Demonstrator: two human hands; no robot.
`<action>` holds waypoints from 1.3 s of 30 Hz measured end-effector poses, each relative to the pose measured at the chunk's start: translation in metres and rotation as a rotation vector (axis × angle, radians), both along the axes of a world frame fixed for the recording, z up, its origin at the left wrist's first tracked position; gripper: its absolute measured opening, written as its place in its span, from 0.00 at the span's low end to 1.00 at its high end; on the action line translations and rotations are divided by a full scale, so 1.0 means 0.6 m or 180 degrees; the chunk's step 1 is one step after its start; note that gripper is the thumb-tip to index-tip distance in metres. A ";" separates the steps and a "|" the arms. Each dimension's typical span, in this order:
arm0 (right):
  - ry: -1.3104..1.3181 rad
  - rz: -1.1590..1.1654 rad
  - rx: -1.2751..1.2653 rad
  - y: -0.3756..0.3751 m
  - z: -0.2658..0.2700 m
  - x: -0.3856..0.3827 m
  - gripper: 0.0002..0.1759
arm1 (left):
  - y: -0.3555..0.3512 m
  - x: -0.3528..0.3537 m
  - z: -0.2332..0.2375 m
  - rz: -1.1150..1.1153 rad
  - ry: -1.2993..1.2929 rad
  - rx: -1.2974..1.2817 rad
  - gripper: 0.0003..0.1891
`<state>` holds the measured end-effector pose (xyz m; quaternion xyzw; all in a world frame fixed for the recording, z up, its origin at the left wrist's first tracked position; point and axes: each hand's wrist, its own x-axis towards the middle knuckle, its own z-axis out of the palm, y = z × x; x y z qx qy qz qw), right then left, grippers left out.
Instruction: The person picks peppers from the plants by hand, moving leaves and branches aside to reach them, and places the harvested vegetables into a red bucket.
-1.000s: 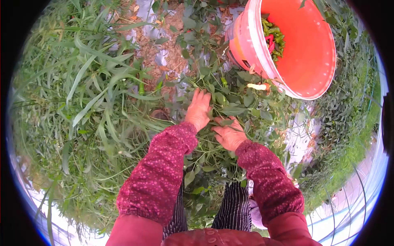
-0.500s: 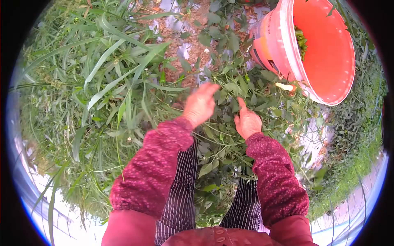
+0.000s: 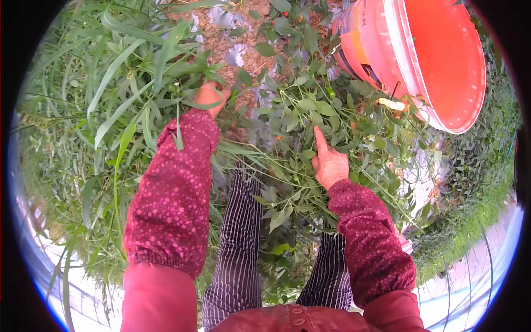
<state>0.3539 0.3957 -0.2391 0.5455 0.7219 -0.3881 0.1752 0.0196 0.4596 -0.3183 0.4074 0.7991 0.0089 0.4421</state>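
Note:
My left hand (image 3: 212, 98) is among long grass blades at the left edge of the bare soil. Leaves cover part of it, and its fingers cannot be made out clearly. My right hand (image 3: 332, 166) rests against a leafy pepper plant (image 3: 318, 108), index finger stretched forward and thumb apart. Its other fingers are curled under and mostly hidden; nothing shows between finger and thumb. A small green pepper (image 3: 330, 92) hangs among the leaves just beyond that hand.
A tilted red bucket (image 3: 381, 39) lies at upper right, its mouth facing right. A pale yellowish pepper-like piece (image 3: 391, 104) is beside its rim. Tall grass (image 3: 110, 110) fills the left side. Small red fruits (image 3: 286, 14) show at the top. My striped trouser legs (image 3: 235, 243) are below.
My left hand has moved left and forward, from the pepper plant into the grass. My right hand has barely shifted. The bucket appears slightly higher and farther right; its green contents no longer show.

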 end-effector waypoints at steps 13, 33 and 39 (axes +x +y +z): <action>0.0322 -0.0445 0.0054 -0.009 0.018 -0.010 0.44 | 0.018 0.031 0.042 0.0144 -0.1424 -0.1784 0.32; 0.1502 -0.3483 -0.2133 0.078 0.018 -0.119 0.30 | -0.113 0.288 0.165 0.1665 -0.0554 0.0343 0.15; 0.1545 -0.3338 -0.2661 0.077 -0.018 -0.104 0.20 | -0.119 0.305 0.194 0.1189 -0.0345 0.0540 0.15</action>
